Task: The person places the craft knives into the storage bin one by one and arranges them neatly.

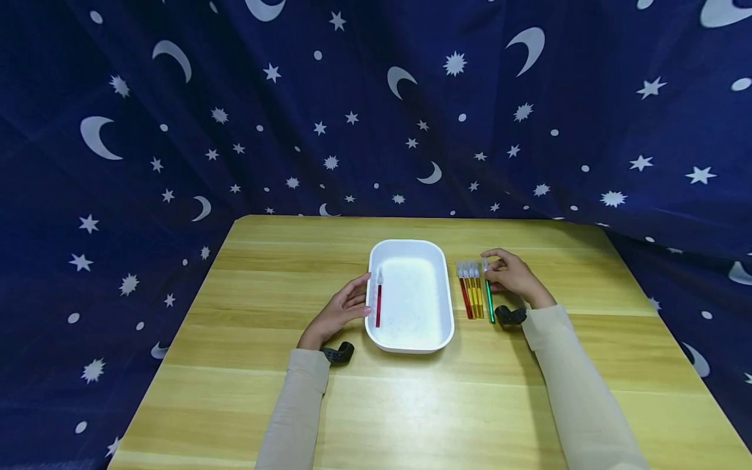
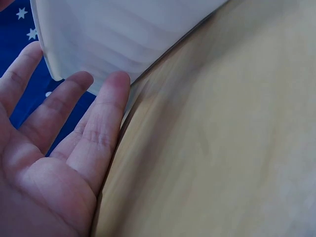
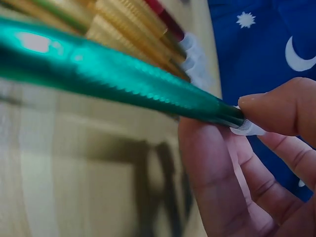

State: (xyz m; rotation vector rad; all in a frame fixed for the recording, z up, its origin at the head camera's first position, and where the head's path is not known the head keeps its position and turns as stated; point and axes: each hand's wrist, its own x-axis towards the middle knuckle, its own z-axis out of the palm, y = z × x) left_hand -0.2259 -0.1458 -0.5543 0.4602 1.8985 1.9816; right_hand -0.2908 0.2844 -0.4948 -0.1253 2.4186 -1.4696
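Right hand [image 1: 512, 275] pinches capped end of green pen [image 1: 488, 297] between thumb and fingertips [image 3: 276, 106]; pen lies just right of row of yellow and red pens [image 1: 470, 295], right of tray, toward table's far edge. Left hand [image 1: 341, 312], fingers straight and together, rests against left wall of white tray [image 1: 444, 287]; fingertips [image 2: 112, 91] touch wall. Tray sits mid-table [image 1: 411, 405]. One red pen [image 1: 378, 302] lies inside tray along left wall.
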